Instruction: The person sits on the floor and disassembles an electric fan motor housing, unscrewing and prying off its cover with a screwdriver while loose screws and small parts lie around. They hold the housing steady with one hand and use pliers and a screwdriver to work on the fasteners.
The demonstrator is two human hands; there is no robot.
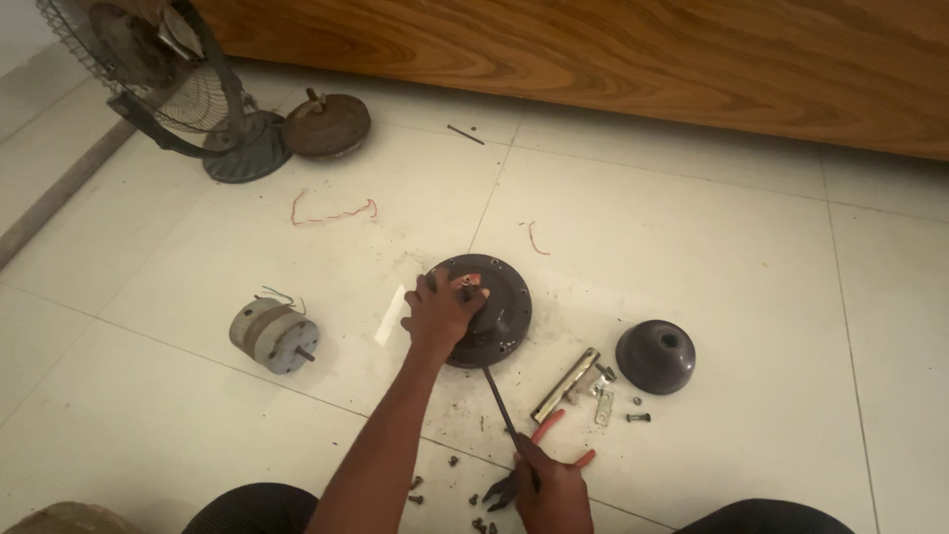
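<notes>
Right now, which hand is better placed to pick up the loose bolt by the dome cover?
Probably the right hand: it is nearer the bolt, though holding a rod. The left hand rests on the motor housing.

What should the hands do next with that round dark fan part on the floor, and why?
Probably keep the left hand pressing down on the round dark motor housing while the right hand works the long dark tool at its edge. The tool's tip already sits against the rim, and the housing lies loose on the tiled floor, so it could slide.
</notes>
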